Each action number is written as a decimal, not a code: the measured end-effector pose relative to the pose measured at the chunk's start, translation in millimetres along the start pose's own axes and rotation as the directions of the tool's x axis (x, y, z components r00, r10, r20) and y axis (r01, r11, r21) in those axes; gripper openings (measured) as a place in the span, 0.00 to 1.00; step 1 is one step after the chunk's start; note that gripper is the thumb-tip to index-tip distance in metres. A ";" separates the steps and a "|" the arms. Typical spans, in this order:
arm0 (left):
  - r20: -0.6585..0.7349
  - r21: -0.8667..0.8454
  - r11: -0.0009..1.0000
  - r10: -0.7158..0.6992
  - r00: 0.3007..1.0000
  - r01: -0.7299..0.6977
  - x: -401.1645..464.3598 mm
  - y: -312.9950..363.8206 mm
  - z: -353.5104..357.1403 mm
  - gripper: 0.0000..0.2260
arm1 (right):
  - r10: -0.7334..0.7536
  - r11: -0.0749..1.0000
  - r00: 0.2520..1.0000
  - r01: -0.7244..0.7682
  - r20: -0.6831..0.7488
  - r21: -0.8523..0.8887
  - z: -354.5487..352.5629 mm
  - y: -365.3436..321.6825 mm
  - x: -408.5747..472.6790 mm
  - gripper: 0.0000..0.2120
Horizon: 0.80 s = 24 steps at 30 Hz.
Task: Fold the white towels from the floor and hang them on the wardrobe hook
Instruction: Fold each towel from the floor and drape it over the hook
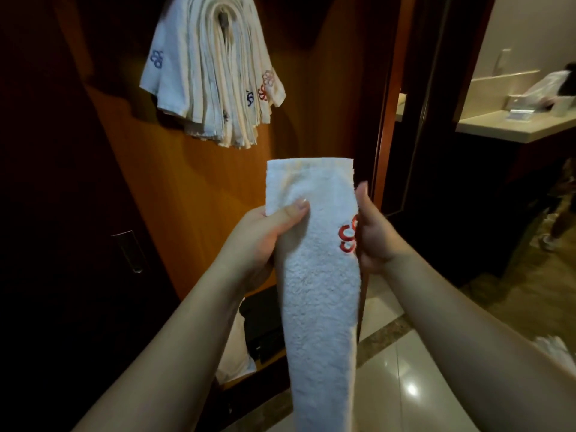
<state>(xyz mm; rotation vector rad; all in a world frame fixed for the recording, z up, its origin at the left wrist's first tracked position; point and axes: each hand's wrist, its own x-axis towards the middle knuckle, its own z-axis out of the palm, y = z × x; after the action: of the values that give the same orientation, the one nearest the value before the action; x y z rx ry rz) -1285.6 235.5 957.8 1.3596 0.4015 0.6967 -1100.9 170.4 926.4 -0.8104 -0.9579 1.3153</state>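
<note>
Both hands hold a folded white towel up in front of the wardrobe, below the loaded hook.

The left hand [268, 232] grips the towel [314, 254] on its left edge, thumb pressed across the front and fingers curled behind; the right hand [371, 232] pinches the right edge beside the red logo [348, 235]. Held from both sides like this, the long narrow fold probably stays flat and closed, ready to be draped. The towel is a thick, fluffy strip, top edge squared off, lower end hanging near the camera between the forearms. Farther up and to the left, a bunch of towels [212, 73] already hangs over the hook [223, 21] on the wooden wardrobe panel [193, 182], red and blue logos showing. More white cloth [558, 353] lies on the floor [405, 385] at the right.
</note>
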 end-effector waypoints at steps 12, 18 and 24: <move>-0.292 0.003 1.000 -0.019 0.956 0.021 24.9 34.8 -17.9 0.14 | 0.221 0.824 0.969 -0.248 -0.114 -0.509 6.6 86.5 -2.1 0.41; -0.278 0.015 1.000 -0.018 0.960 0.023 38.5 59.3 -33.2 0.14 | 0.137 0.795 0.969 -0.233 -0.208 -0.561 6.3 84.8 3.4 0.26; -0.144 -0.034 0.999 -0.022 0.989 0.018 52.2 84.8 -46.1 0.17 | 0.037 0.898 0.988 -0.099 -0.150 -0.428 -3.9 74.3 5.7 0.45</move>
<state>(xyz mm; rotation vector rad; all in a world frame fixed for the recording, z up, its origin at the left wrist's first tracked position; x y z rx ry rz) -1295.1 309.3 1038.5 1.2764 0.5159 0.7845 -1127.8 183.7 858.0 -1.2731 -1.1379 1.0970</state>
